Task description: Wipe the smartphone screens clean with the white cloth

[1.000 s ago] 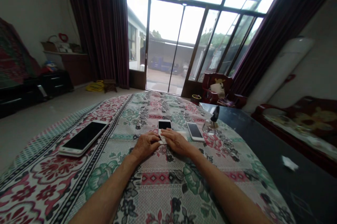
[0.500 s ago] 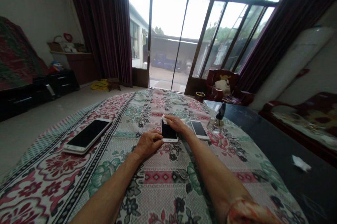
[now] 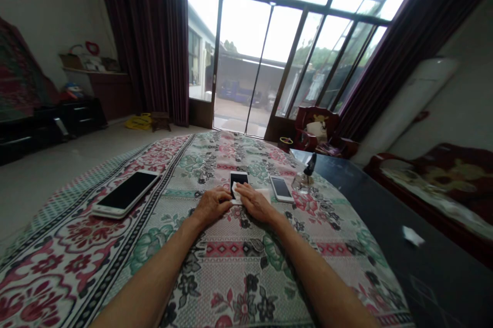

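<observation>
A white-framed smartphone (image 3: 239,178) with a dark screen lies flat on the patterned tablecloth (image 3: 246,251). Its lower left edge is gripped by the closed fingers of my left hand (image 3: 211,207). My right hand (image 3: 254,203) presses a white tissue (image 3: 234,193) onto the lower half of the screen, covering part of the phone. Just to the right lies a second white smartphone (image 3: 282,189). At the left, a larger white smartphone (image 3: 127,194) rests face up on what looks like another phone or a case.
A clear bottle (image 3: 303,182) with a black top stands right of the phones. Beside the cloth-covered table, a crumpled white tissue (image 3: 413,236) lies on a dark surface (image 3: 389,251). A wooden chair (image 3: 316,128) and a glass door (image 3: 246,71) are beyond.
My right hand has slid the tissue from the phone's top edge down to its lower part, uncovering the upper screen. My left hand stays at the lower left edge. The view has shifted slightly.
</observation>
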Motion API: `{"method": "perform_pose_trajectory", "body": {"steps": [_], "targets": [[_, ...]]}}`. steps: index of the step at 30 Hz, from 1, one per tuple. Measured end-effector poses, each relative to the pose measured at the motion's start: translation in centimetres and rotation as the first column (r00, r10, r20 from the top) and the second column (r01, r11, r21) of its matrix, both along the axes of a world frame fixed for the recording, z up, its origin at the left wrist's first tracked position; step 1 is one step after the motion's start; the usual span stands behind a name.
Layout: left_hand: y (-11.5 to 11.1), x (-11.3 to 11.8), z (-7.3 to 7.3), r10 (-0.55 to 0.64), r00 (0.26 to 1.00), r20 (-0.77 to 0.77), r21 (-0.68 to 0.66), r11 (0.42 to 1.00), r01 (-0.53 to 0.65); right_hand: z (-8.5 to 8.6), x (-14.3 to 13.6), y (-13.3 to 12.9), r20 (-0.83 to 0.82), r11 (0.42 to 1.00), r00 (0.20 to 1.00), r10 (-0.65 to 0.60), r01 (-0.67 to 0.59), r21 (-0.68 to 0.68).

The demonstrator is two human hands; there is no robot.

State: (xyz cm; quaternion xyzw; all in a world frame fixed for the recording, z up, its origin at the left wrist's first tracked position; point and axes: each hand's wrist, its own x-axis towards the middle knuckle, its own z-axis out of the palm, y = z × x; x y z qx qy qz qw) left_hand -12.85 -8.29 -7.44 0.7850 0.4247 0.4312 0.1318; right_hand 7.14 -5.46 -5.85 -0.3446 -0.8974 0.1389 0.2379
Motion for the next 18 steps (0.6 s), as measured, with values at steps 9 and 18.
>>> {"method": "perform_pose_trajectory", "body": {"steps": [9,18], "targets": [[0.0,-0.1,0.1,-0.001,1.0,0.002,-0.017,1.0,0.001,-0.2,0.4,-3.6,0.025,0.999,0.999,-0.028,0.028,0.028],[-0.1,-0.1,-0.2,0.033,0.999,0.013,0.004,0.999,-0.033,0.3,0.0,-5.1,0.033,0.996,0.997,-0.075,0.073,0.046]]}}
